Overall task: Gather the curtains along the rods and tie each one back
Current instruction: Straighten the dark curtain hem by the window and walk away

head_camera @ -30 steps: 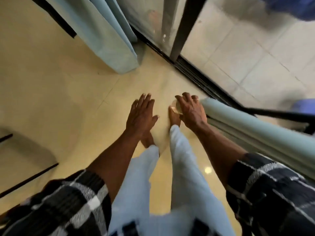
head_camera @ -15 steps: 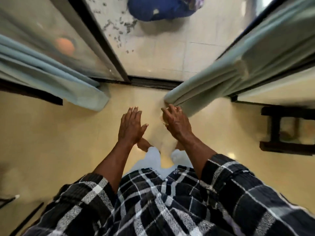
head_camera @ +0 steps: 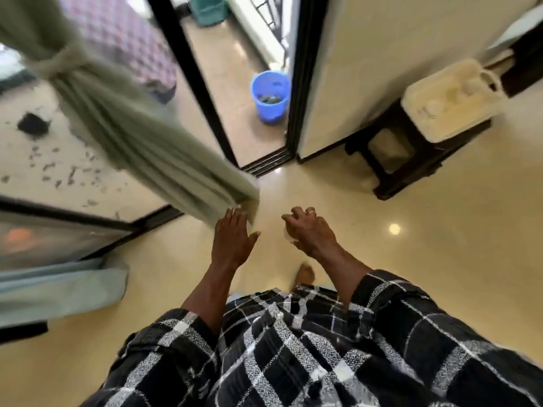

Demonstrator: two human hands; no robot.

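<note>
1 curtain (head_camera: 141,136) tied — left hand (head_camera: 233,239) flat beside hem, right hand (head_camera: 311,233) curled.

Home room, tied curtain (head_camera: 123,121), sliding glass door (head_camera: 202,83), bucket (head_camera: 269,96)

Tied curtain (head_camera: 138,133): grey-green, pleated, cinched by a band, slanting just left of door frame (head_camera: 188,63), blurred. Blue curtain (head_camera: 58,289): pale, lower edge only, well left of frame.

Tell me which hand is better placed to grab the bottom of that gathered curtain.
Left, probably. The left hand, fingers straight, reaches the gathered curtain at its hem, while the right hand, fingers curled, is apart from it over the floor.
</note>
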